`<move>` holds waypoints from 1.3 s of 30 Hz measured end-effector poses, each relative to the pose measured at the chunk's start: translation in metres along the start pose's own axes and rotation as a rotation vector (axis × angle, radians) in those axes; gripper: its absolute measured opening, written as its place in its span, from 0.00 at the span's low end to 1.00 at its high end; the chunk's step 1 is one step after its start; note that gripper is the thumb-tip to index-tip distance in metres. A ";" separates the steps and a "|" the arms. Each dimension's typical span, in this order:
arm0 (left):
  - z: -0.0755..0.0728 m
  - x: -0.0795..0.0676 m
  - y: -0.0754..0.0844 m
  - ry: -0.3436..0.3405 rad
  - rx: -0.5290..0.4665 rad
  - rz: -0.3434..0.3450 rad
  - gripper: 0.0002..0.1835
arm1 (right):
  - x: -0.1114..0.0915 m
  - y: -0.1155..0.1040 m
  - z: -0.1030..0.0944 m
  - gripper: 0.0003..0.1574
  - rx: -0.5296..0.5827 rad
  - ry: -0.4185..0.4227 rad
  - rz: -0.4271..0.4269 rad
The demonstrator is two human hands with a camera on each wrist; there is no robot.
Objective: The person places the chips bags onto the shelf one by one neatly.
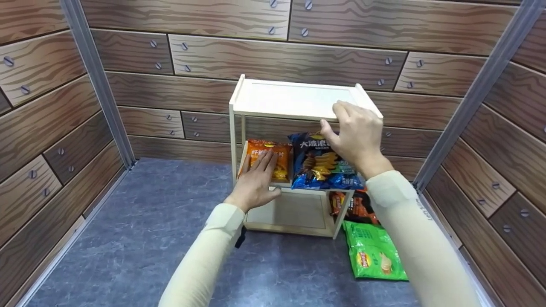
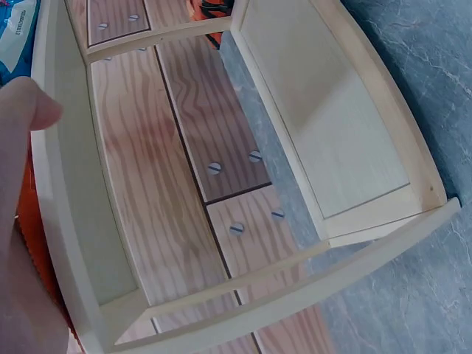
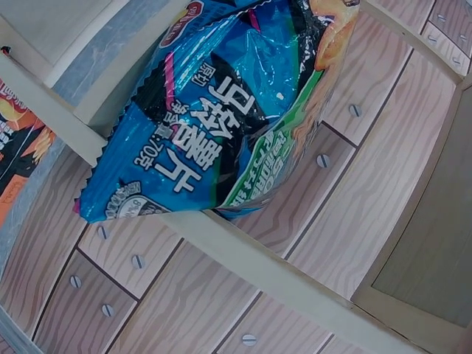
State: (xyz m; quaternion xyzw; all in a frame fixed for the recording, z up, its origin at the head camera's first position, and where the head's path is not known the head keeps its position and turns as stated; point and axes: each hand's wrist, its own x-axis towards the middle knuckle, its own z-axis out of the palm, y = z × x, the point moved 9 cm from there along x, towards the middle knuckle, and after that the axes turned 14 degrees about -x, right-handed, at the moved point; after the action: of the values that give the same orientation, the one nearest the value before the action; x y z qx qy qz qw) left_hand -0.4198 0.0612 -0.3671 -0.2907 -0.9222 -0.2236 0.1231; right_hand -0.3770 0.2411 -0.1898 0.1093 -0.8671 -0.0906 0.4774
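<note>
I think I'm tidying the orange chip bag on the pale wooden shelf.

My left grip lies flat on the bag, fingers straight, not holding it. My right grip curls over the front edge of the shelf's top. The bag is on the middle board, just beside the blue potato chip bag, whose bottom pokes out in front. Best to push softly and hold the shelf steady so it can't tip.
</note>
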 end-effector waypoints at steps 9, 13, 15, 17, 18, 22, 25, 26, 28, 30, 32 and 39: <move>-0.049 -0.005 0.019 0.147 -0.063 0.162 0.33 | 0.000 0.001 0.000 0.32 0.000 -0.001 0.005; -0.092 -0.014 0.043 0.250 -0.093 0.321 0.14 | -0.001 0.003 0.000 0.33 0.001 0.003 0.008; -0.112 -0.018 0.055 0.303 -0.088 0.409 0.10 | -0.001 0.005 0.000 0.33 0.002 0.010 0.012; -0.130 -0.020 0.064 0.346 -0.077 0.466 0.09 | -0.001 0.005 0.001 0.33 0.004 0.019 0.014; -0.139 -0.021 0.067 0.367 -0.076 0.489 0.09 | -0.001 0.005 0.001 0.33 0.004 0.022 0.013; -0.169 -0.019 0.073 0.420 -0.084 0.510 0.10 | 0.000 0.002 0.001 0.33 0.004 0.022 0.005; -0.187 -0.013 0.070 0.444 -0.083 0.463 0.11 | 0.000 -0.001 0.001 0.33 0.002 0.018 0.003; -0.191 -0.009 0.069 0.449 -0.074 0.442 0.11 | 0.000 -0.001 0.002 0.33 0.000 0.016 0.002; -0.197 -0.002 0.066 0.457 -0.045 0.399 0.12 | 0.000 -0.001 0.002 0.33 -0.002 0.014 -0.001; -0.201 0.006 0.064 0.452 -0.023 0.353 0.13 | 0.000 -0.002 0.003 0.33 -0.001 0.011 -0.003; -0.201 0.016 0.061 0.420 -0.006 0.303 0.14 | 0.000 -0.002 0.003 0.33 0.001 0.009 -0.005; -0.180 0.040 0.050 0.211 0.156 0.127 0.26 | 0.000 -0.001 0.001 0.34 0.000 0.024 0.008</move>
State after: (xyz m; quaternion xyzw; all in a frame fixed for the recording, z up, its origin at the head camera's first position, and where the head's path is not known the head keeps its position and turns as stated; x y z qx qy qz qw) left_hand -0.4046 0.0294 -0.1793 -0.3130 -0.8984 -0.1721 0.2554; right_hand -0.3782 0.2399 -0.1905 0.1071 -0.8618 -0.0873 0.4880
